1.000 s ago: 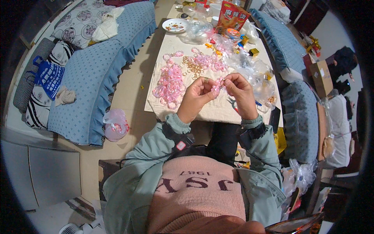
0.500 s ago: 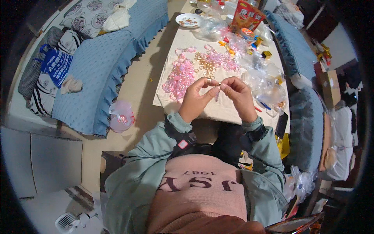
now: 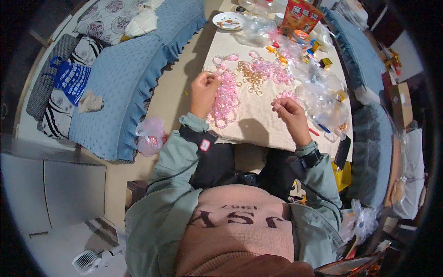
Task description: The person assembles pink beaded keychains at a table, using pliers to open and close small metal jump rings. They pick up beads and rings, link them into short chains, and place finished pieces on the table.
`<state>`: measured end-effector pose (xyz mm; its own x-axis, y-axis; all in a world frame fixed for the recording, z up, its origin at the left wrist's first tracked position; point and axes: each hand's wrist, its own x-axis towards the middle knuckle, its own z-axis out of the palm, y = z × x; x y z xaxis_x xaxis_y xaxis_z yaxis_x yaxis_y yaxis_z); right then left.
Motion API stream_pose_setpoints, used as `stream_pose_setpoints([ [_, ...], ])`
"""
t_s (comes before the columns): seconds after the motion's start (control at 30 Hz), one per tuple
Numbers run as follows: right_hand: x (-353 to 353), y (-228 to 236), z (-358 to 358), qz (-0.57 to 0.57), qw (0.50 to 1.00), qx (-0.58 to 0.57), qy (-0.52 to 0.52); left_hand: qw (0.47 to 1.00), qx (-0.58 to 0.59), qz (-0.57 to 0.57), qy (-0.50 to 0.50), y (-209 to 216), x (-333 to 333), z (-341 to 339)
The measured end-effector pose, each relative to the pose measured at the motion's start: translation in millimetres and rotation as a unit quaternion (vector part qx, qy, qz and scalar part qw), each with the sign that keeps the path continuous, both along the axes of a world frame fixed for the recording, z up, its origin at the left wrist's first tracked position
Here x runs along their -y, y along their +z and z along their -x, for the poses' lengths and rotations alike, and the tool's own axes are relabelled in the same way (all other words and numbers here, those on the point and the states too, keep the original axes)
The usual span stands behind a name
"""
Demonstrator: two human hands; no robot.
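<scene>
My left hand (image 3: 203,96) hovers at the left edge of the table, beside a pile of pink and clear beaded strands (image 3: 224,104). Its thumb and fingers are pinched together, and whatever they hold is too small to make out. Farther right, my right hand (image 3: 291,119) is above the cloth, thumb and fingertips closed; any small thing in them cannot be told. A short pink beaded strand (image 3: 287,95) lies just beyond it. Between the hands, toward the back, are gold rings (image 3: 251,77) and a second heap of pink strands (image 3: 273,71).
Clear plastic bags (image 3: 323,97) crowd the table's right side. A red packet (image 3: 302,16) stands behind them, with a white plate (image 3: 229,21) at the far left. A red pen (image 3: 313,131) and a black phone-like slab (image 3: 342,151) lie near the front right. Blue-covered sofas (image 3: 134,69) flank the table.
My hands, earlier together at a small gold piece and a pink strand, have parted. The left went toward the left pile, the right stayed on the right. The view shifted slightly.
</scene>
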<state>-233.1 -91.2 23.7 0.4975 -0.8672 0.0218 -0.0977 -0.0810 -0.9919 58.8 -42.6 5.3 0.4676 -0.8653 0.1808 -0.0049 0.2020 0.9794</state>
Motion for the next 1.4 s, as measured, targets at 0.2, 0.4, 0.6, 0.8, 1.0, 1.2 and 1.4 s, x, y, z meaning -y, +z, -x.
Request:
stream_pose_setpoints([
  [0.2,31,-26,32,0.001,0.998,-0.013,-0.062,0.999,0.049,-0.003,0.023,-11,64,-36],
  [0.4,56,-43,33,0.005,0.997,-0.018,-0.07,0.984,0.145,-0.091,0.044,-64,119,-54],
  [0.6,86,-49,7,0.059,0.993,-0.091,-0.05,0.972,0.188,-0.142,0.002,-92,130,-68],
  [0.8,148,-63,-37,0.311,0.918,-0.244,-0.021,0.977,0.147,-0.152,-0.009,-82,112,-66],
  [1.0,189,-84,-73,0.428,0.827,-0.363,0.017,0.985,0.074,-0.15,-0.031,-45,72,-50],
  [1.2,199,-91,-64,0.136,0.973,-0.179,-0.054,0.997,0.004,-0.071,-0.023,-30,50,-34],
  [1.4,218,-97,-38,0.296,0.912,-0.198,-0.204,0.997,-0.005,-0.054,-0.052,-21,35,-16],
])
